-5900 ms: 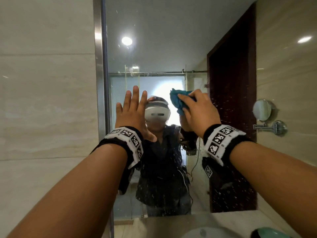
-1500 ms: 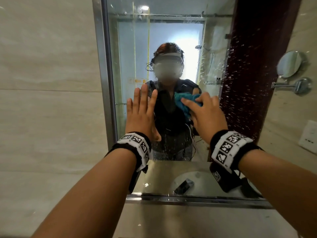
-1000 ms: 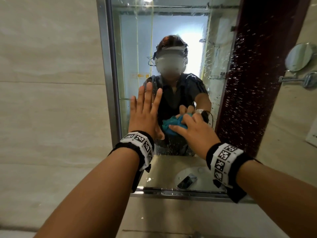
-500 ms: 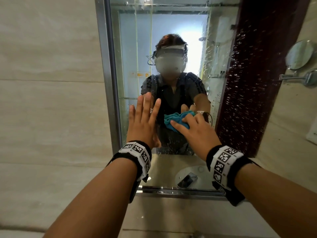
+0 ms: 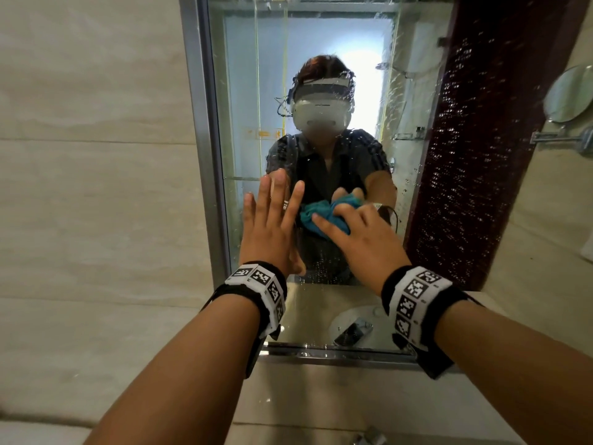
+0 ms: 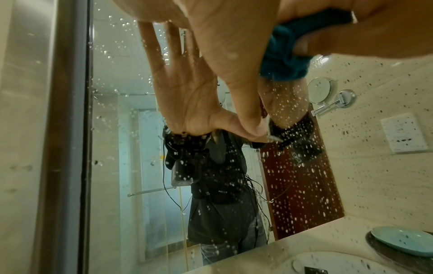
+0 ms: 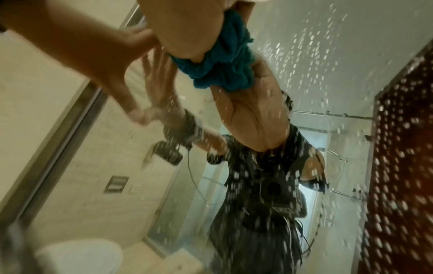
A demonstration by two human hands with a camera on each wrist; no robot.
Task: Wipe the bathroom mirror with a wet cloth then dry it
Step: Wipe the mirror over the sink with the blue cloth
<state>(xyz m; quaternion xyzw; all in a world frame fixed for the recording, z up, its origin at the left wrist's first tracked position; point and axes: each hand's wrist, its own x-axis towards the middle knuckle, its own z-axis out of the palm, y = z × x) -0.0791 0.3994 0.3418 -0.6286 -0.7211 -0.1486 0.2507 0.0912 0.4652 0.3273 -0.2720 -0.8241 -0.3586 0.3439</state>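
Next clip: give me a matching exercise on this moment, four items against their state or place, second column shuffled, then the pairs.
Column one:
1. left hand
2. right hand
3. cloth
4. mirror

Column two:
A. teal, bunched up against the glass
B. speckled with water drops
C. fingers straight, palm flat on the glass
D. presses the cloth to the glass

Pairs: 1-C, 2-D, 3-A, 4-B
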